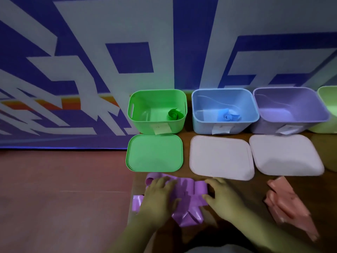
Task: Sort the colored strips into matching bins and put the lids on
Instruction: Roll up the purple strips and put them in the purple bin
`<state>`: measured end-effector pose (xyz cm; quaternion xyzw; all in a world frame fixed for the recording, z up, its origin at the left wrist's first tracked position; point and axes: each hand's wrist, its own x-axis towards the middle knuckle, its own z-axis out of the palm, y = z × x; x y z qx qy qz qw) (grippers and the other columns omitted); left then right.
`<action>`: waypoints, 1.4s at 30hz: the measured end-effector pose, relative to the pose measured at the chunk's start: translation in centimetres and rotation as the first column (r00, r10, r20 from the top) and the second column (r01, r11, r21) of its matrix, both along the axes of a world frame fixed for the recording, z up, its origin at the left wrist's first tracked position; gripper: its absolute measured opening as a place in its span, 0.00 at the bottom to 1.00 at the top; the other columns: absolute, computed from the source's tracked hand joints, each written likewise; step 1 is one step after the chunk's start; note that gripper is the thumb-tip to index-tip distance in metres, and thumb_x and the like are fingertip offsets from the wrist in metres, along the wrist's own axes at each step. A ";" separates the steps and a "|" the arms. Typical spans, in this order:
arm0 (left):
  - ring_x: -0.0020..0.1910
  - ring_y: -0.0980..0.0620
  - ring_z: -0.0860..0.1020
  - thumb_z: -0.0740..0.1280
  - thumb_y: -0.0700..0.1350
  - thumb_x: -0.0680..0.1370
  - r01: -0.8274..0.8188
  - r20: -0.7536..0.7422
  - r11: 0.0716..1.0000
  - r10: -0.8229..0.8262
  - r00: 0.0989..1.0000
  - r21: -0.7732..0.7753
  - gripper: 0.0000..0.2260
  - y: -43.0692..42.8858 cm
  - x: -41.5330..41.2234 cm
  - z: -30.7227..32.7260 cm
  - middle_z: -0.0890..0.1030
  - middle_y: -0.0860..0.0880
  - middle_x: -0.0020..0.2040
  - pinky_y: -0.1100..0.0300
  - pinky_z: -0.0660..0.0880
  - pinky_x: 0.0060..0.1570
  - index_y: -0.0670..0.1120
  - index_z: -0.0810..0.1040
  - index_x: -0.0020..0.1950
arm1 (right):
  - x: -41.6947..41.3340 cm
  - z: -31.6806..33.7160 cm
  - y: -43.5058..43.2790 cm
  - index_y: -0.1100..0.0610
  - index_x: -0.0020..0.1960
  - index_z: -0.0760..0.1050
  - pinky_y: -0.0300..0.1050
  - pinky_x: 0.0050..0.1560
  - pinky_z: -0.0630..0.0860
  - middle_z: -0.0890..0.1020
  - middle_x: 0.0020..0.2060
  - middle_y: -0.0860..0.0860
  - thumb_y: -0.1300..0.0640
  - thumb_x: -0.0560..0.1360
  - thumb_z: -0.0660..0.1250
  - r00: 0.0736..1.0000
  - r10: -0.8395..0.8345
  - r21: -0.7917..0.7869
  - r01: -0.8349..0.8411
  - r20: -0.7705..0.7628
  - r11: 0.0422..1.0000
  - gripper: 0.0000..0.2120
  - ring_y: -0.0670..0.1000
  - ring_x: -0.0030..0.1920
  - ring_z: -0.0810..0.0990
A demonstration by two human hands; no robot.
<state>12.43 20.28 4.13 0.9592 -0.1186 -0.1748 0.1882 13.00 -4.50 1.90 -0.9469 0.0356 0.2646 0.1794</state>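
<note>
Purple paper is the business here: the left hand point(160, 196) lies spread, fingers fairly straight, on a loose heap of purple strips point(184, 203) at the near edge of the bench point(255, 189). The right hand point(224, 198) touches the heap's right side with bent fingers, though I cannot tell whether it actually pinches a strip. Behind, from the left, the green bin point(138, 99) holds a curled green strip point(174, 115), with its green lid point(155, 152) lying in front. The blue bin point(200, 125) holds a blue curl point(228, 116), and the purple bin point(291, 106) looks empty. So I judge the purple sort is the step in hand. Next the heap wants gathering into a firm grip and carrying right, over the pale lids point(220, 157), to the purple bin. The strips look thin, glossy and springy, curling at their ends. Pink strips point(284, 199) wait at the far right.
</note>
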 end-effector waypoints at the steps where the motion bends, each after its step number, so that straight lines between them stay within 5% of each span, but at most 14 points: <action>1: 0.70 0.49 0.66 0.62 0.60 0.76 0.018 -0.008 1.000 -0.018 1.000 0.007 0.28 -0.3 0.0 -0.2 0.68 0.52 0.74 0.54 0.63 0.70 0.56 0.65 0.75 | -0.1 -0.3 0.1 0.38 0.66 0.67 0.50 0.59 0.77 0.76 0.62 0.40 0.33 0.68 0.61 0.998 -0.056 0.035 0.057 -0.033 0.998 0.27 0.47 0.60 0.78; 8: 0.75 0.50 0.59 0.60 0.59 0.79 0.160 -0.109 0.987 -0.157 0.982 0.014 0.27 -2.1 1.6 -1.5 0.61 0.55 0.78 0.53 0.55 0.74 0.60 0.59 0.78 | 0.3 -2.1 2.1 0.52 0.63 0.75 0.49 0.53 0.80 0.83 0.49 0.46 0.53 0.72 0.74 0.902 -0.422 0.211 0.432 -0.092 0.877 0.21 0.48 0.48 0.82; 11: 0.75 0.51 0.61 0.59 0.60 0.79 0.163 -0.172 0.987 -0.160 0.972 0.004 0.26 -2.1 2.0 -2.5 0.63 0.56 0.77 0.52 0.54 0.74 0.60 0.58 0.77 | 0.6 -1.3 2.1 0.53 0.61 0.77 0.40 0.44 0.78 0.82 0.47 0.47 0.56 0.73 0.74 0.877 -0.470 0.240 0.481 -0.102 0.844 0.18 0.47 0.45 0.81; 14: 0.72 0.52 0.66 0.59 0.62 0.78 0.102 -0.176 0.994 -0.108 0.978 -0.043 0.28 -1.9 2.0 -2.9 0.69 0.56 0.74 0.54 0.58 0.73 0.61 0.57 0.77 | 0.5 0.0 1.7 0.49 0.60 0.76 0.31 0.36 0.69 0.81 0.44 0.43 0.56 0.73 0.74 0.881 -0.466 0.282 0.468 -0.079 0.838 0.17 0.41 0.42 0.79; 19: 0.66 0.52 0.72 0.62 0.63 0.76 -0.010 -0.131 0.975 -0.020 0.991 -0.223 0.29 -2.3 1.9 -2.4 0.73 0.56 0.70 0.55 0.66 0.68 0.60 0.60 0.76 | 0.4 3.3 1.7 0.41 0.54 0.76 0.29 0.38 0.74 0.83 0.42 0.44 0.60 0.74 0.72 0.877 -0.479 0.441 0.446 -0.041 0.779 0.16 0.40 0.43 0.82; 23: 0.59 0.60 0.76 0.66 0.57 0.77 -0.069 -0.031 0.916 0.062 0.998 -0.395 0.23 -2.8 2.0 -0.3 0.78 0.59 0.64 0.60 0.73 0.62 0.59 0.69 0.71 | 0.9 6.6 1.5 0.40 0.53 0.76 0.39 0.46 0.80 0.84 0.43 0.44 0.57 0.73 0.73 0.882 -0.472 0.530 0.407 -0.015 0.744 0.14 0.41 0.45 0.84; 27: 0.48 0.65 0.78 0.71 0.48 0.77 -0.162 -0.021 0.834 0.177 0.984 -0.527 0.12 -3.7 1.6 2.4 0.82 0.61 0.46 0.73 0.73 0.47 0.57 0.78 0.60 | 1.0 10.3 0.6 0.40 0.48 0.77 0.39 0.46 0.78 0.84 0.41 0.44 0.56 0.71 0.75 0.859 -0.506 0.581 0.373 0.078 0.723 0.13 0.41 0.43 0.83; 30: 0.47 0.61 0.79 0.71 0.47 0.77 -0.243 -0.053 0.752 0.268 0.962 -0.613 0.07 -4.4 1.2 4.2 0.81 0.59 0.46 0.65 0.75 0.47 0.55 0.81 0.55 | 0.7 12.4 -0.5 0.41 0.46 0.78 0.41 0.45 0.79 0.84 0.39 0.46 0.59 0.70 0.76 0.832 -0.537 0.628 0.343 0.142 0.699 0.14 0.44 0.41 0.84; 33: 0.48 0.59 0.77 0.70 0.48 0.78 -0.257 -0.057 0.708 0.294 0.954 -0.658 0.03 -5.0 0.8 6.0 0.76 0.58 0.47 0.63 0.75 0.51 0.56 0.81 0.49 | 0.1 14.0 -1.7 0.41 0.47 0.78 0.30 0.40 0.75 0.83 0.44 0.45 0.59 0.71 0.76 0.799 -0.568 0.638 0.335 0.198 0.693 0.14 0.39 0.38 0.82; 38: 0.55 0.63 0.76 0.71 0.38 0.76 -0.254 -0.045 0.641 0.323 0.945 -0.724 0.09 -6.5 0.2 9.1 0.74 0.59 0.55 0.65 0.76 0.54 0.53 0.81 0.46 | -0.8 16.6 -4.0 0.44 0.47 0.79 0.27 0.34 0.71 0.84 0.40 0.45 0.58 0.72 0.74 0.790 -0.560 0.627 0.308 0.250 0.715 0.10 0.37 0.37 0.81; 42: 0.41 0.59 0.79 0.70 0.37 0.77 -0.304 -0.163 0.592 0.281 0.946 -0.746 0.07 -7.9 0.0 10.8 0.82 0.56 0.42 0.67 0.75 0.41 0.49 0.81 0.47 | -1.5 18.2 -6.2 0.44 0.43 0.80 0.32 0.35 0.73 0.85 0.33 0.45 0.57 0.72 0.74 0.822 -0.533 0.658 0.290 0.201 0.695 0.08 0.40 0.34 0.80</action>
